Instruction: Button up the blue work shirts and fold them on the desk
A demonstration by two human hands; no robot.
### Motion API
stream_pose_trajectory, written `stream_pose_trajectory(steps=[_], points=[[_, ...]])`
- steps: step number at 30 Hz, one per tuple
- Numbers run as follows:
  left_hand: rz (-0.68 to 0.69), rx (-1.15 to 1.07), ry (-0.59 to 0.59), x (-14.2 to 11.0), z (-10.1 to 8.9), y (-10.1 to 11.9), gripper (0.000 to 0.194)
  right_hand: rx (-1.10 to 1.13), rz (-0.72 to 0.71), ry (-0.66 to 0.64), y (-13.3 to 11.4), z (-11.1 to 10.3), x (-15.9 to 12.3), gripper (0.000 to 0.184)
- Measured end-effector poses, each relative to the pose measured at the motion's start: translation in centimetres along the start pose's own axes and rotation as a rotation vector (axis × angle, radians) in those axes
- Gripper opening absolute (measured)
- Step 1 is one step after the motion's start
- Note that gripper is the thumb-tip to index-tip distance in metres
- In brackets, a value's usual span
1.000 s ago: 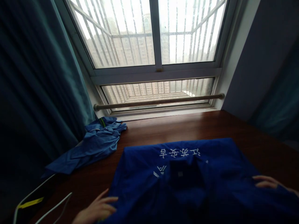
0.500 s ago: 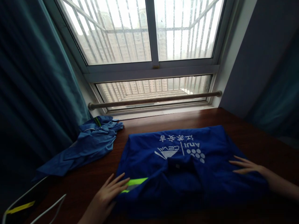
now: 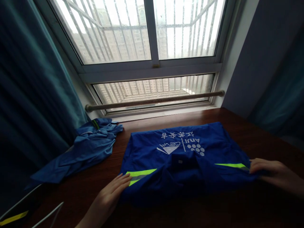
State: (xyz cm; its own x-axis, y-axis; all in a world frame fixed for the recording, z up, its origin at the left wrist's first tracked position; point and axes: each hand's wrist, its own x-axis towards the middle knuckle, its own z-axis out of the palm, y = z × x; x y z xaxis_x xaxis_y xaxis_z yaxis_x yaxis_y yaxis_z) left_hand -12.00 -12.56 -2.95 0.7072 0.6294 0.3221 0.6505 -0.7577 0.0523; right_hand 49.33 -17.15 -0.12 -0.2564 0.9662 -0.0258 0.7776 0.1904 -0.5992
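A dark blue shirt [image 3: 180, 158] with a white printed logo and yellow-green reflective stripes lies folded on the brown wooden table [image 3: 237, 209]. My left hand [image 3: 113, 192] lies flat at the shirt's left edge, fingers stretched toward the left stripe. At the right edge my right hand [image 3: 270, 171] has its fingers curled over the shirt's hem beside the right stripe.
A second, lighter blue garment [image 3: 87, 145] lies crumpled at the table's back left, by the teal curtain [image 3: 30, 95]. A window with a rail [image 3: 154, 101] runs behind the table. White cables and a dark object with a yellow strip [image 3: 14, 217] sit at the front left.
The shirt's sleeves have been folded in, so both reflective stripes and the full logo show. Both hands slid outward to the shirt's edges, and the view tilted downward.
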Motion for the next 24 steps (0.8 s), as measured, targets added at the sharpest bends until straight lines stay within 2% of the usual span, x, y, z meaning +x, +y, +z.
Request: stream_pose_trajectory(steps=[3,4,7,9,11,14,16,19,22,24], points=[[0.000,-0.018,-0.093,0.4,-1.0,1.0,0.047,0.037,0.063,-0.167,0.0,-0.3,-0.4,0.014],[-0.025,-0.012,-0.104,0.8,-1.5,1.7,0.049,0.010,0.069,-0.187,-0.3,-0.3,-0.4,0.015],[-0.076,-0.014,-0.124,2.7,-2.5,4.3,0.058,-0.120,0.036,-0.105,-3.0,0.8,-0.3,0.034],[-0.042,-0.039,-0.137,4.6,-2.5,6.3,0.070,-0.162,-0.042,-0.048,-6.1,2.4,0.2,0.057],[-0.004,-0.038,-0.090,6.8,-1.6,8.3,0.086,-0.188,-0.144,-0.060,-9.4,4.2,1.2,0.075],[0.179,-0.016,-0.107,9.7,0.3,10.5,0.082,-0.286,-0.364,-0.131,-12.7,6.3,3.6,0.081],[0.234,-0.037,-0.176,11.0,1.4,11.1,0.074,-0.333,-0.457,-0.225,-12.8,6.7,5.3,0.076],[0.212,-0.099,-0.241,12.0,2.0,10.8,0.071,-0.319,-0.480,-0.339,-11.0,6.4,7.0,0.070],[0.263,-0.114,-0.255,12.2,2.3,9.2,0.067,-0.278,-0.459,-0.331,-9.4,6.5,7.0,0.069],[0.258,-0.051,-0.208,12.3,2.8,7.9,0.065,-0.286,-0.412,-0.283,-9.6,7.4,6.1,0.073]])
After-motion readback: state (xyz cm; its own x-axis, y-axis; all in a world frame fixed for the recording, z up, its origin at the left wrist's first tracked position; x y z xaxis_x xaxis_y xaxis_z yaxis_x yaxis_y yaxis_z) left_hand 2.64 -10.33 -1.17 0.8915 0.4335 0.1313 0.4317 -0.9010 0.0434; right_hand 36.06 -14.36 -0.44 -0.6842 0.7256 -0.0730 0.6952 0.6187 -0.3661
